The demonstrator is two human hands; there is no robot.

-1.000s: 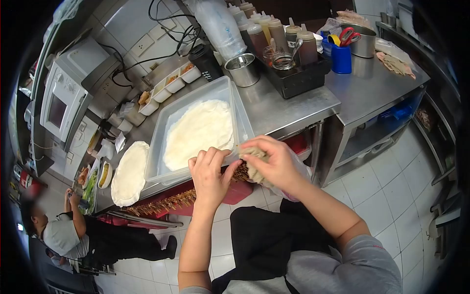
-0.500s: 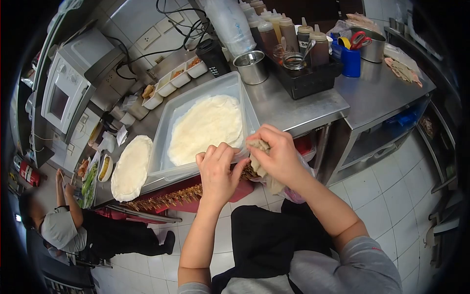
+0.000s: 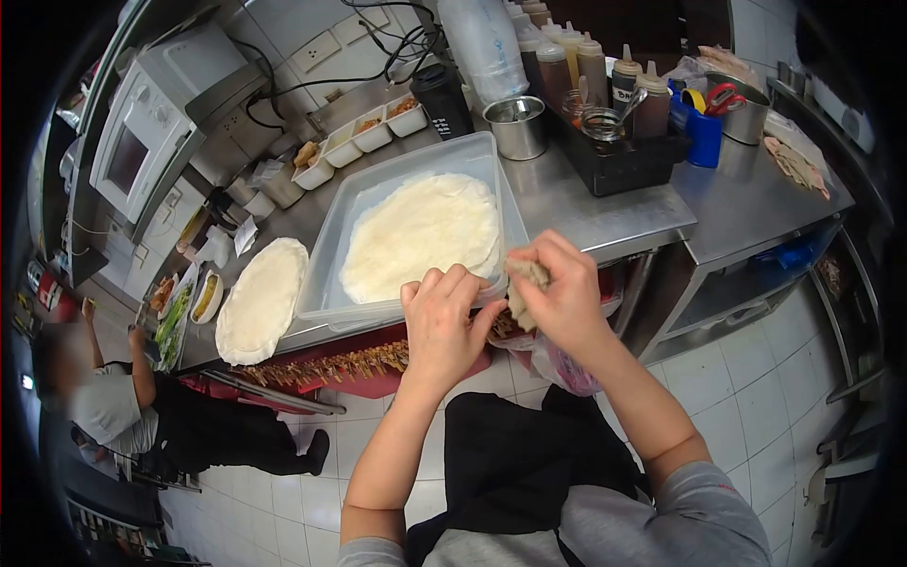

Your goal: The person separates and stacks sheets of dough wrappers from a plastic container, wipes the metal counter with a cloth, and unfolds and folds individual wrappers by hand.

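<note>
A clear plastic tub (image 3: pixel 321 248) with a wide flat sheet of pale dough (image 3: pixel 420 231) inside stands on the steel counter. My left hand (image 3: pixel 444 317) is at the tub's near right edge, with its thumb stretched out toward the right; its fingers bend over the rim. Just right of that corner, my right hand (image 3: pixel 557 288) pinches a crumpled greyish cloth (image 3: pixel 524 288), part of which is hidden by the fingers. To the left of the tub lies a second oval piece of dough (image 3: pixel 263 300), reaching the counter's front edge.
A black crate (image 3: pixel 628 170) of sauce bottles, a metal pot (image 3: pixel 516 128) and a black cup (image 3: pixel 442 101) stand behind the tub. White food containers (image 3: pixel 370 132) line the wall. Skewers (image 3: pixel 331 367) hang below the counter edge. A co-worker (image 3: pixel 118 406) stands at the far left.
The view has shifted, so the counter sits further right. Both hands stay by the tub's corner, the cloth still in my right hand. The co-worker's hands have moved apart.
</note>
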